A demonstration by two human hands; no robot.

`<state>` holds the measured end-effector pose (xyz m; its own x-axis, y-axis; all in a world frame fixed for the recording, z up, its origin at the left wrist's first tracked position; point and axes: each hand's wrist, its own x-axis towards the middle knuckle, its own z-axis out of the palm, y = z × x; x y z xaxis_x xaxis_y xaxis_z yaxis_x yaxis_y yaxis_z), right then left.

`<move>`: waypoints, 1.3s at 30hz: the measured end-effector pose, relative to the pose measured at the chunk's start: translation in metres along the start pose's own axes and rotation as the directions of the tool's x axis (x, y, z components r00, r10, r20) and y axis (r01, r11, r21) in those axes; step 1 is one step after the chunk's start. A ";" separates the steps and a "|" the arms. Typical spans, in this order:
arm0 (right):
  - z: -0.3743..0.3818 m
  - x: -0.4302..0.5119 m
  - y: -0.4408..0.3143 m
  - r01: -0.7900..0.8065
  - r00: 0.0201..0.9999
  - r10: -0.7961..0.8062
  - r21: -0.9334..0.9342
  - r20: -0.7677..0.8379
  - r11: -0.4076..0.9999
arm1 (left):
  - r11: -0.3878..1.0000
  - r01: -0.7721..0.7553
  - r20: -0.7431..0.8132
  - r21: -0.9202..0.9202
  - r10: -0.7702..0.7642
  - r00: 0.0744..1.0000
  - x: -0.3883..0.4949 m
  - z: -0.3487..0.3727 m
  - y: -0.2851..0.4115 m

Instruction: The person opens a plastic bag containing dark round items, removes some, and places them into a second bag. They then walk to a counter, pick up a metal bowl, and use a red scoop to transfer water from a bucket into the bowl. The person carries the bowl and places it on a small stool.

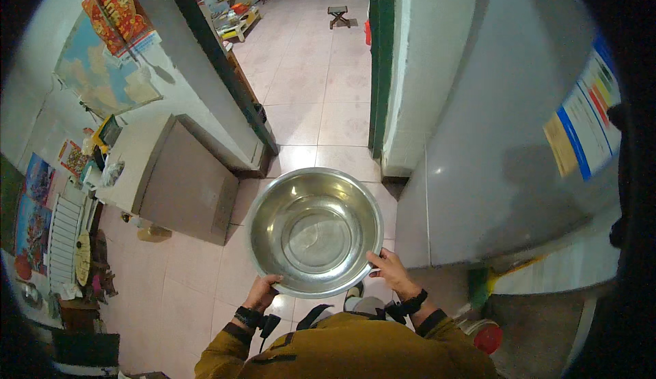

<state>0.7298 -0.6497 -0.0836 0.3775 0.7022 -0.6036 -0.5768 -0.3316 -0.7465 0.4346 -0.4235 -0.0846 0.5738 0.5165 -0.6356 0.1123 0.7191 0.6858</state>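
A large round stainless steel basin (315, 233) is held out at waist height, its open side up. Some clear liquid may lie at its bottom, but glare makes this hard to tell. My left hand (263, 292) grips the near left part of the rim, thumb on top. At the near right part of the rim, my right hand (390, 271) holds on the same way. Both wrists wear black straps, and the fingers beneath the rim are hidden.
Ahead is a doorway with a green frame (382, 66); a small folding stool (338, 16) stands beyond it. To the left is a grey cabinet (187, 184). A refrigerator with a label (461, 184) rises close on the right. A red-lidded container (487, 339) sits at lower right.
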 end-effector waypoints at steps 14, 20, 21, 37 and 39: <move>-0.010 -0.010 0.021 0.058 0.997 -0.059 -0.033 -0.044 0.998 | 0.997 0.045 -0.002 0.060 -0.045 0.999 0.022 -0.006 -0.021; -0.025 -0.033 0.027 0.048 0.997 -0.046 0.022 -0.065 0.999 | 0.990 -0.058 0.103 0.130 0.045 0.994 0.022 0.012 -0.030; -0.027 -0.036 0.028 0.107 0.994 -0.106 0.079 -0.017 0.991 | 0.988 -0.013 0.103 0.153 -0.003 0.995 0.024 0.013 -0.030; -0.078 0.002 0.109 0.133 0.990 -0.117 0.246 -0.076 0.960 | 0.971 -0.088 0.181 0.223 0.047 0.982 0.073 0.031 -0.052; -0.083 0.008 0.116 0.110 0.993 -0.098 0.237 -0.060 0.965 | 0.961 -0.029 0.180 0.275 -0.022 0.983 0.083 0.023 -0.054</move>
<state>0.7258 -0.7349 -0.1979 0.4755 0.6921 -0.5430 -0.6867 -0.0938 -0.7208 0.4949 -0.4301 -0.1662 0.7077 0.4084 -0.5765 0.3149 0.5482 0.7748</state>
